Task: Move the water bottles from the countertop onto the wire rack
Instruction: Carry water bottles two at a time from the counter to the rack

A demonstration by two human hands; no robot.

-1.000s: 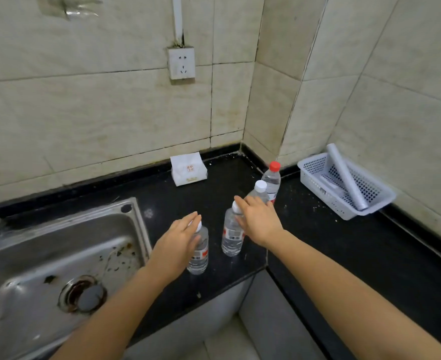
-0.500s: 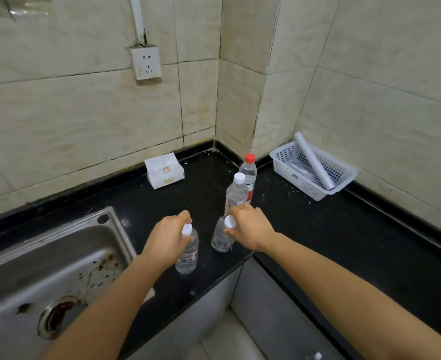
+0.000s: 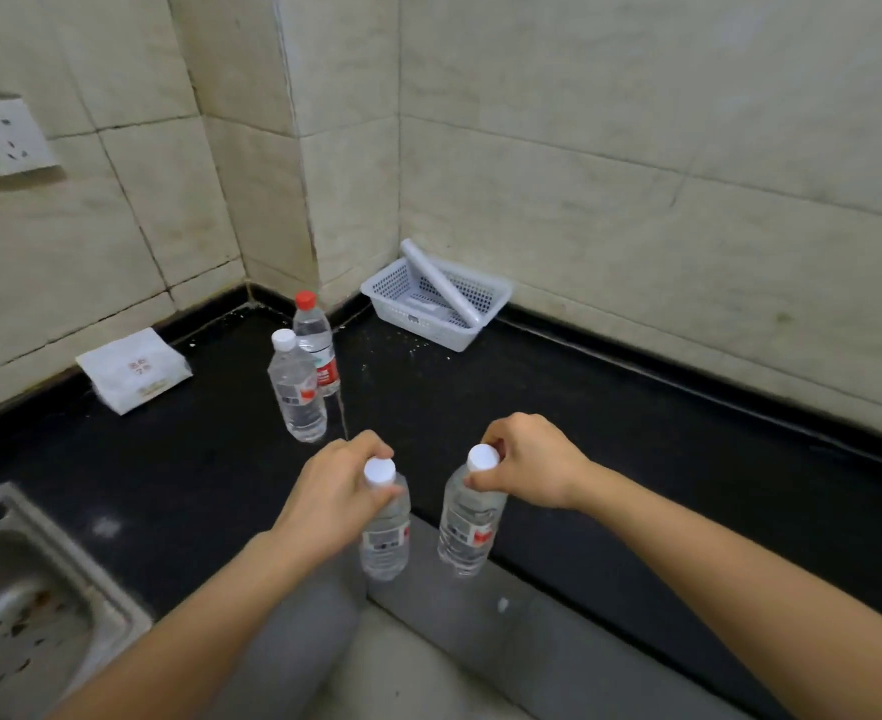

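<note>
Progress looks early: left hand [image 3: 332, 493] and right hand [image 3: 530, 462] pinch the left bottle [image 3: 386, 532] and right bottle [image 3: 467, 527] by their necks, clear of the countertop [image 3: 584, 433], while the white-cap bottle [image 3: 297, 397] and red-cap bottle [image 3: 319, 350] stand near its corner, rack unseen.

1. Water bottles: four in all, namely the left-hand bottle [image 3: 384, 532], the right-hand bottle [image 3: 467, 522], the standing white-capped bottle [image 3: 297, 392] and the red-capped bottle [image 3: 319, 345].
2. Caps by colour: three white, one red.
3. Hands: two, the left hand [image 3: 332, 493] and the right hand [image 3: 530, 467], each gripping one bottle.
4. Bottles standing on the tabletop [image 3: 584, 407]: two.
5. Basket [image 3: 418, 324]: one, white, with one white tube [image 3: 441, 285] in it.
6. Tissue pack [image 3: 135, 368]: one.
7. Wall socket [image 3: 5, 137]: one.
8. Sink [image 3: 65, 553]: one.
</note>
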